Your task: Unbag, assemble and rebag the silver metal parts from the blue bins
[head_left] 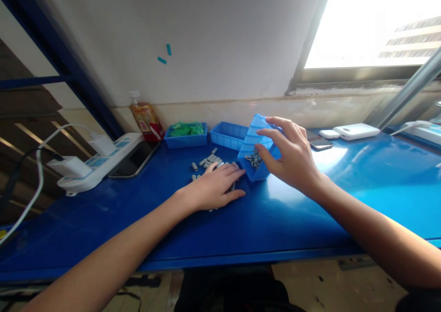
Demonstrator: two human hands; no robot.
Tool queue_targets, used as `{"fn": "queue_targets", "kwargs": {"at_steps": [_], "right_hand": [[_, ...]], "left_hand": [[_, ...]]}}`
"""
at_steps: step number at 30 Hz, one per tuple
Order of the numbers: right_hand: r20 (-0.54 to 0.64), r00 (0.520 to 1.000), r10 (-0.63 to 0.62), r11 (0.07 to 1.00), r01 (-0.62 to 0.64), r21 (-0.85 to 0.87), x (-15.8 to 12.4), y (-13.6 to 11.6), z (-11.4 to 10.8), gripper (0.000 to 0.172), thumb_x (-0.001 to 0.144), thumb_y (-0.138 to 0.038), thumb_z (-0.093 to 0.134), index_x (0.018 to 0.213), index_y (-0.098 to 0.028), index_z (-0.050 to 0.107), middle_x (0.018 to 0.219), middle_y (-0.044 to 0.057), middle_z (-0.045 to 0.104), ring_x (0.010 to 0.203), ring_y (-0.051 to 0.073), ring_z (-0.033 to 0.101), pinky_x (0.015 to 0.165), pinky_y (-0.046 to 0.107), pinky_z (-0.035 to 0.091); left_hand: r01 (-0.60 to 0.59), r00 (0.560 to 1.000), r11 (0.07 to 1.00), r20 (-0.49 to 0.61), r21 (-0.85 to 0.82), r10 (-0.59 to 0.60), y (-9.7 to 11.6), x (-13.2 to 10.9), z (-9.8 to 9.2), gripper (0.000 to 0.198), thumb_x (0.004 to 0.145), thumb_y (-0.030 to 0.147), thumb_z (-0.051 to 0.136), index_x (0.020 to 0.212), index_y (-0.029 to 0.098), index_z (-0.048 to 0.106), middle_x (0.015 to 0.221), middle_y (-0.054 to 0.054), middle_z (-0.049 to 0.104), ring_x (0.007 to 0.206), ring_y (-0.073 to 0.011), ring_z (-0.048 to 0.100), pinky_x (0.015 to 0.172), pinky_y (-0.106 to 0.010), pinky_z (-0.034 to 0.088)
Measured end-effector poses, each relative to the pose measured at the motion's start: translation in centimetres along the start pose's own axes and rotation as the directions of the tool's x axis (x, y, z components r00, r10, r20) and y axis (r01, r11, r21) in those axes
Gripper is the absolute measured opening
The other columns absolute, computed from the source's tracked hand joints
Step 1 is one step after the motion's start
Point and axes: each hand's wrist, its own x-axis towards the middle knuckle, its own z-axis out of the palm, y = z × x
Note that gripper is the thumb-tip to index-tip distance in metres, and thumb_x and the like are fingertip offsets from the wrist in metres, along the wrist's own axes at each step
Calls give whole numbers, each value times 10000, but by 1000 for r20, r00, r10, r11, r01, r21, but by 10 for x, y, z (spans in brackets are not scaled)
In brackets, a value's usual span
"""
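My left hand lies palm down, fingers stretched out, over a heap of small grey metal cylinders on the blue table. It covers part of the heap, and its fingertips are close to a blue plastic bin. That bin is tipped up on the table, with small metal screw-like parts gathered in its lower end. Curved around its raised side is my right hand, which grips it; part of the bin is hidden behind the fingers.
Behind are another blue bin and one holding green bags. At left stand a drink bottle, a phone and a power strip with plugged-in chargers. A second phone and a white device lie at right.
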Motion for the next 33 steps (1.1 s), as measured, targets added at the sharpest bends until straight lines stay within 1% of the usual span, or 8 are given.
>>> {"fn": "queue_targets", "kwargs": {"at_steps": [6, 9, 12, 14, 17, 21, 27, 33], "right_hand": [[36, 999, -32, 999, 33, -23, -3, -6, 3, 202, 860, -295, 525, 1037, -246, 609, 1295, 107, 514, 1135, 284, 497, 952, 461, 338], [33, 999, -25, 1000, 25, 3, -3, -7, 3, 221, 854, -289, 530, 1059, -248, 601, 1308, 109, 510, 1145, 290, 495, 976, 483, 328], [28, 999, -16, 999, 15, 31, -4, -10, 2, 243, 847, -272, 532, 1082, -259, 593, 1317, 105, 509, 1180, 307, 484, 1010, 533, 306], [35, 999, -6, 999, 4, 44, -4, -11, 2, 266, 842, -270, 532, 1101, -266, 588, 1328, 101, 502, 1216, 327, 457, 1019, 571, 295], [53, 999, 10, 998, -13, 64, -5, -11, 3, 297, 835, -275, 528, 1127, -256, 583, 1355, 109, 477, 1257, 352, 414, 1017, 607, 300], [72, 997, -7, 994, -1, 106, -5, -8, 5, 299, 836, -282, 530, 1123, -222, 591, 1389, 136, 434, 1290, 359, 370, 1001, 581, 364], [100, 995, -19, 993, 7, 119, -4, -6, 5, 283, 853, -297, 518, 1114, -222, 597, 1399, 134, 414, 1279, 346, 375, 974, 561, 409], [132, 991, -27, 993, 11, 121, -4, -6, 4, 274, 861, -311, 518, 1113, -226, 586, 1410, 135, 392, 1283, 347, 366, 969, 553, 414]], "left_hand": [[-59, 997, 998, -47, 20, 60, 2, 0, -1, 451, 950, 486, 364, 1292, 241, 528, 1361, -82, 506, 1271, -266, 429, 1109, -472, 225], [-65, 996, 997, -63, 33, 67, 1, 1, -2, 443, 954, 476, 360, 1268, 226, 546, 1308, -90, 533, 1216, -261, 474, 1093, -461, 262], [-59, 995, 998, -77, 33, 61, -1, 2, -1, 453, 954, 481, 357, 1270, 215, 542, 1307, -99, 521, 1189, -261, 492, 1064, -440, 315], [-42, 995, 999, -84, 31, 45, -2, 3, 1, 468, 951, 491, 357, 1280, 208, 533, 1336, -106, 496, 1207, -268, 479, 1050, -431, 340], [-11, 997, 999, -82, 32, 14, -4, 3, 2, 509, 948, 502, 357, 1318, 180, 498, 1401, -121, 442, 1270, -278, 424, 1076, -434, 323], [33, 998, 999, -49, 39, -31, -4, 3, 2, 549, 947, 519, 343, 1343, 160, 471, 1453, -136, 391, 1319, -285, 375, 1101, -450, 295], [45, 998, 998, -35, 46, -43, -4, 3, 1, 536, 949, 524, 331, 1321, 176, 496, 1448, -124, 401, 1317, -282, 381, 1102, -446, 292], [43, 998, 999, -41, 31, -42, -5, 3, 1, 532, 947, 534, 326, 1316, 193, 502, 1446, -122, 401, 1315, -283, 381, 1106, -447, 281]]}}
